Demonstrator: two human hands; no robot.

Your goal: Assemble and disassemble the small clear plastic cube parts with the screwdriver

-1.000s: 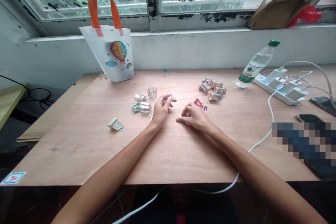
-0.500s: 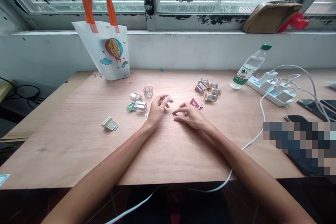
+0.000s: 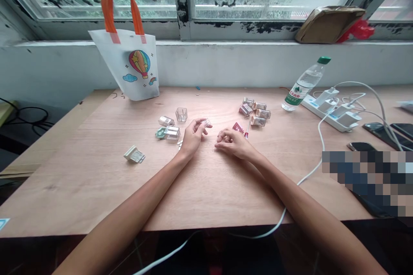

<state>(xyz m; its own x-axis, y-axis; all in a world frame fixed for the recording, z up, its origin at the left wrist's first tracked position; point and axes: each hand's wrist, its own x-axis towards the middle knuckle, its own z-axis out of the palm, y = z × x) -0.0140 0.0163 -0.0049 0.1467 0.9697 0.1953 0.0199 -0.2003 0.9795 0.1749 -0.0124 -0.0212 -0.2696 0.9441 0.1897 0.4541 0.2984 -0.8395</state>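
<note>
My left hand (image 3: 193, 135) pinches a small clear plastic piece (image 3: 207, 123) between thumb and fingertips, just above the table. Across from it, my right hand (image 3: 235, 142) rests low over the wood with curled fingers; whatever it holds, if anything, is too small to make out. Close behind the right hand lie a dark red card piece (image 3: 238, 127) and a small screwdriver (image 3: 247, 131) with a red handle. Left of my left hand are clear plastic cases (image 3: 172, 133), a green piece (image 3: 160, 132), an upright clear box (image 3: 181, 114) and small metal strips (image 3: 180, 144).
Several small clear cases (image 3: 258, 121) cluster at the back right. A cream-coloured plastic part (image 3: 134, 154) lies at the left. Farther out stand a white bag (image 3: 109, 60), a water bottle (image 3: 303, 88) and a power strip (image 3: 342, 124); its white cable (image 3: 314, 171) crosses the table.
My right hand has drawn slightly to the right and its fingers have curled in more. My left hand keeps its pinch on the clear piece. The whole view has shifted slightly.
</note>
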